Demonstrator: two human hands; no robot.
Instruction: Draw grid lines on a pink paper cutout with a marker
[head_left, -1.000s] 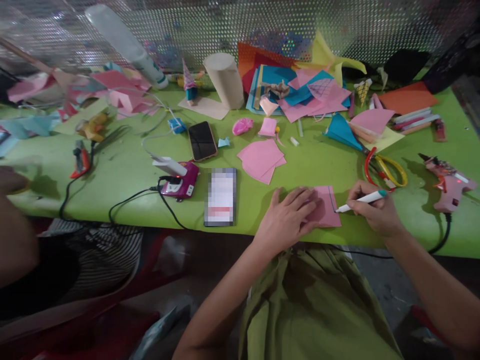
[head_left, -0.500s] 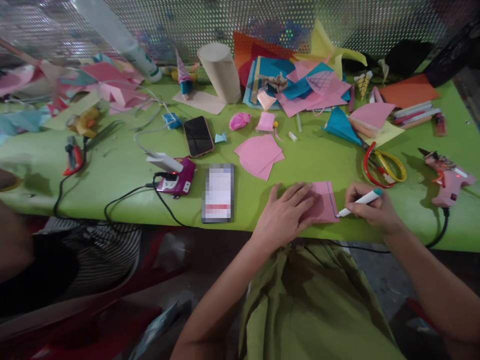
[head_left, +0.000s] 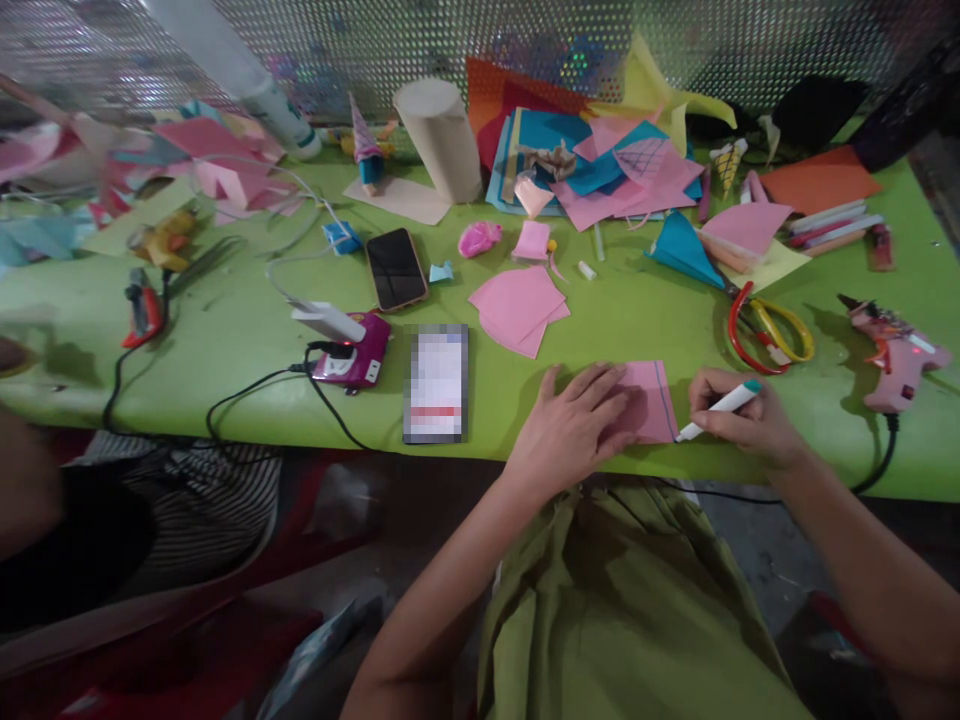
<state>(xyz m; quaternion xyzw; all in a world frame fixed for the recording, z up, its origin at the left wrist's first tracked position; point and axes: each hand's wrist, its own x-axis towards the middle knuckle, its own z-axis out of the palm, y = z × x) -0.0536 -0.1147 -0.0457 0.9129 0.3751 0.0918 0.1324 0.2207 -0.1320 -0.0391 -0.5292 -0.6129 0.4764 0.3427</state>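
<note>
Right of centre, low in the frame, a rectangular sheet of pink paper (head_left: pixel 641 395) lies at the near edge of the glossy green desk (head_left: pixel 600 310). The left hand (head_left: pixel 571 420) is spread flat over its left part, gripping nothing. The right hand (head_left: pixel 739 412) pinches a slim white marker with a green end (head_left: pixel 721 408), its tip right at the sheet's lower right corner. And there's the progress: a thin blue line (head_left: pixel 663 385) runs down beside the right edge, top to nearly bottom, so that stroke looks all but complete. The rest of the visible paper is unmarked; what's under the palm, I can't tell. Red-and-yellow-handled scissors (head_left: pixel 733 325) lie untouched, right of frame, and no cut shows in the sheet.
</note>
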